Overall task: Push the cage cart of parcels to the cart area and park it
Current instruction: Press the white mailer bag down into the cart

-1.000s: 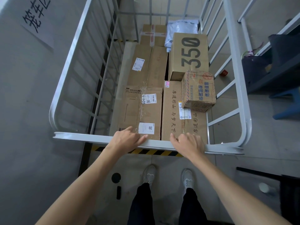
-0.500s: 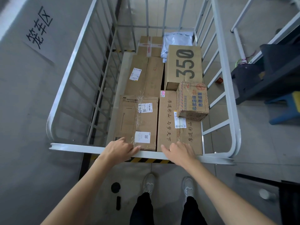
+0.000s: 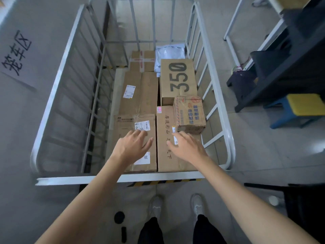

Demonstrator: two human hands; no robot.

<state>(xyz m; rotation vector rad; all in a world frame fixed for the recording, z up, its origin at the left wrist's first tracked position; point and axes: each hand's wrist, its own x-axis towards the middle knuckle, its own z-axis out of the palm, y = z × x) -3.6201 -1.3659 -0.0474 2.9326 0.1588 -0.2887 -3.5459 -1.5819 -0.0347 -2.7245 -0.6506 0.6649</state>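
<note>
Wall (image 3: 44, 120) on your left runs close alongside the cage cart (image 3: 218, 95), with a paper sign (image 3: 16, 53) fixed to it; there is little room on that flank, and I judge the cart to be at its bay, nose close to the far wall.
Your left hand (image 3: 131, 148) hovers over the near-left parcel (image 3: 123, 138), fingers spread and relaxed, gripping nothing; whether the fingertips touch the cardboard I cannot tell.
Your right hand (image 3: 187, 147) is likewise loose and empty, above the long parcel (image 3: 165, 124), just short of the small striped box (image 3: 190, 114).
Neither hand is on the near rail (image 3: 73, 180); pushing appears finished, parking is the step in hand.
Next move, in my judgement: withdraw both hands and confirm the cart sits inside the striped floor tape (image 3: 163, 182).
To the right, open floor lies beside the cart; a dark bench (image 3: 284, 71) and blue stool (image 3: 292, 111) stand beyond it.
</note>
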